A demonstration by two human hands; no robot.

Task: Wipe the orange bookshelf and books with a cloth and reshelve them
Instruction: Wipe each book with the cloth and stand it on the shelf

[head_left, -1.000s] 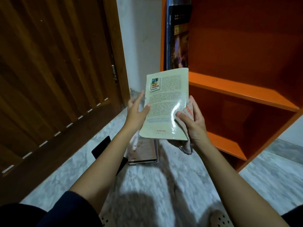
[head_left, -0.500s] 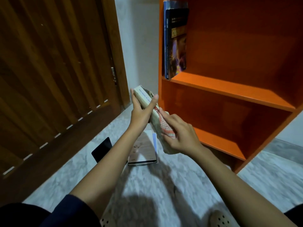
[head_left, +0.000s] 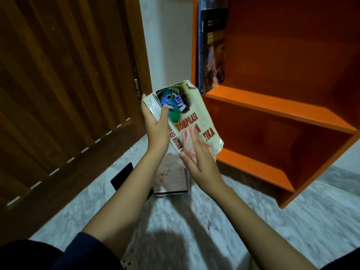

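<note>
My left hand [head_left: 156,126] grips a worn cream paperback [head_left: 191,106] by its spine, front cover facing me with red lettering and a blue-green picture. My right hand [head_left: 196,156] presses a pale pink-patterned cloth [head_left: 188,140] flat against the cover's lower part. The orange bookshelf [head_left: 282,106] stands to the right, its lower shelves bare. Two dark books [head_left: 212,47] stand upright at the left end of the upper shelf. A small stack of books [head_left: 171,178] lies on the floor below my hands.
A brown wooden door [head_left: 64,90] fills the left side. A flat black object [head_left: 121,177] lies on the marble floor [head_left: 204,221] beside the stack, partly behind my left forearm. A white wall [head_left: 167,39] shows between door and shelf.
The paperback has been flipped from back cover, through its spine, to front cover facing me. My right hand with the cloth has moved from the book's edge onto the cover.
</note>
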